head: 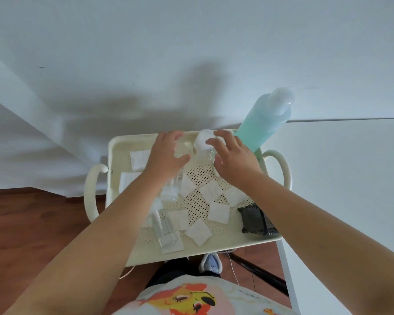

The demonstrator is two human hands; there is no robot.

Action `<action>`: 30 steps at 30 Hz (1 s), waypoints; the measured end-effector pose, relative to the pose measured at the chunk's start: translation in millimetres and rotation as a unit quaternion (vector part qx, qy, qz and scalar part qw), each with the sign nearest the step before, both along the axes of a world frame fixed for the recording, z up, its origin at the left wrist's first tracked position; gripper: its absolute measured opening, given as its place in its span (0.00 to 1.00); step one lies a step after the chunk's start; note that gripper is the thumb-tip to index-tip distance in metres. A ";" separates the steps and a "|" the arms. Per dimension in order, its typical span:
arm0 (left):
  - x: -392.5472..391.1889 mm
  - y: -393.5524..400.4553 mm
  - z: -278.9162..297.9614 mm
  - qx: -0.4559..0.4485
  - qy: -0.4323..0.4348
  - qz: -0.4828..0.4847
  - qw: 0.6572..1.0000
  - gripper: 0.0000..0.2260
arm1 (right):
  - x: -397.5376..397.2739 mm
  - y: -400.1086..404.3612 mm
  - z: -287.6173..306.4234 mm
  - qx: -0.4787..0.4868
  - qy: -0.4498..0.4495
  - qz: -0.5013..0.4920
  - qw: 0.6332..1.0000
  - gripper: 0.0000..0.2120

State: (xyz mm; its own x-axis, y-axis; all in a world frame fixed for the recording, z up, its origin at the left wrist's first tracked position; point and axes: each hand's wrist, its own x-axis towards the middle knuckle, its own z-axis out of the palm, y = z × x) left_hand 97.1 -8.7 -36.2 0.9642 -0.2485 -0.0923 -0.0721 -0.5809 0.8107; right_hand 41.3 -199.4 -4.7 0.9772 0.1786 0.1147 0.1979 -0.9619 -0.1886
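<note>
A cream perforated tray (248, 241) holds several white square cotton pads (218, 212) and clear little bottles (166, 233). At the tray's far edge my right hand (233, 159) curls its fingers and thumb round a small clear bottle with a white cap (203, 140); my index finger lies on the cap. My left hand (166, 154) hovers just left of it with fingers spread and loosely bent over a faint clear item (185, 144), which it does not plainly grip. A second clear bottle (171, 189) lies under my left wrist.
A tall bottle of teal liquid (263, 123) stands at the tray's back right corner, close to my right hand. A black ribbed box (251, 220) sits at the front right. The tray has curved handles (90, 189) on both sides. A white table (339, 178) adjoins on the right.
</note>
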 end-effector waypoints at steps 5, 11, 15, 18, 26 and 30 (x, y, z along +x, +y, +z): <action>-62.0 72.7 2.5 0.057 0.086 -0.017 0.994 0.15 | 9.4 32.5 -25.2 -0.023 0.123 0.085 0.989 0.19; -115.2 106.0 -9.8 0.148 0.059 -0.133 0.978 0.16 | 11.7 63.4 -60.8 -0.171 0.095 0.296 0.935 0.37; -109.5 117.6 -13.7 0.221 0.046 -0.163 0.961 0.27 | 12.3 73.6 -69.6 -0.203 0.062 0.310 0.927 0.37; -109.4 115.0 -15.4 0.247 0.018 -0.191 0.950 0.33 | 12.2 77.0 -71.4 -0.201 0.046 0.318 0.926 0.34; -105.0 106.2 -22.9 0.300 -0.082 -0.249 0.917 0.22 | 17.6 51.2 -54.0 -0.030 0.097 0.193 0.976 0.29; -100.0 106.9 -10.4 0.270 -0.034 -0.260 0.926 0.17 | 21.1 39.6 -27.8 0.141 0.154 0.061 0.976 0.31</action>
State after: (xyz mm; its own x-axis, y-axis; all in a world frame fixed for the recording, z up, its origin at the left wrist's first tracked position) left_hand -2.9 98.2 -46.6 0.7347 -0.6169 -0.2822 -0.4968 -0.7726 0.3953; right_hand 62.5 -159.8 -32.5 0.9464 0.3000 -0.1197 0.2004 -0.8360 -0.5108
